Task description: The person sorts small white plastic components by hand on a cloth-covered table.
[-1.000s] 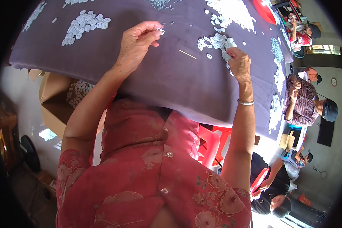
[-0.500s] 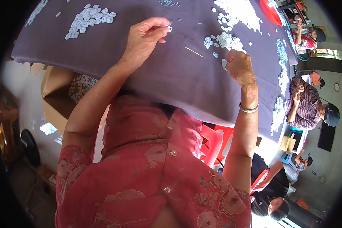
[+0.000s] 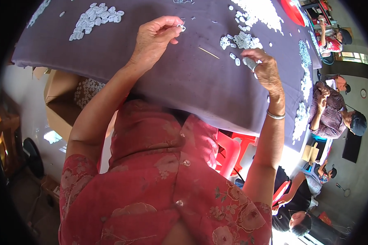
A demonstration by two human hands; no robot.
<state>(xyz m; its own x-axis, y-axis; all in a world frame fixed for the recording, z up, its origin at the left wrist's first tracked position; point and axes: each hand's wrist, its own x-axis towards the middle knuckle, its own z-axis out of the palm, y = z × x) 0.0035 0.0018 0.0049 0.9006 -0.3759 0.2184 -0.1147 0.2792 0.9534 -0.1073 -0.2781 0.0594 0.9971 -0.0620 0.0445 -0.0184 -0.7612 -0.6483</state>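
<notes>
The left hand (image 3: 153, 41) is over the desk (image 3: 184, 77), which has a dark purple-grey cloth on it. Its grip is pinched tight, thumb and finger together, on a small white piece (image 3: 181, 28) with holes in it. The piece sticks out past the fingertips.

The right hand (image 3: 267, 71) is bent over the desk too, near a little heap of white pieces (image 3: 245, 41). A grey, lumpy thing (image 3: 249, 63) is at its fingers. I cannot tell if it is worn or held, or if this grip is apart or together. A silver bracelet (image 3: 276, 116) goes around the wrist.

Two loose white pieces (image 3: 237, 62) lie just beside the right hand. A thin, light stick (image 3: 209, 52) lies between the two hands. A bunch of white pieces (image 3: 96, 18) sits to the left, and a big bright heap (image 3: 259, 14) is farther off, near a red bowl (image 3: 292, 12).

A round clock (image 3: 363, 93) hangs on the wall; its marks are too tiny to read.
</notes>
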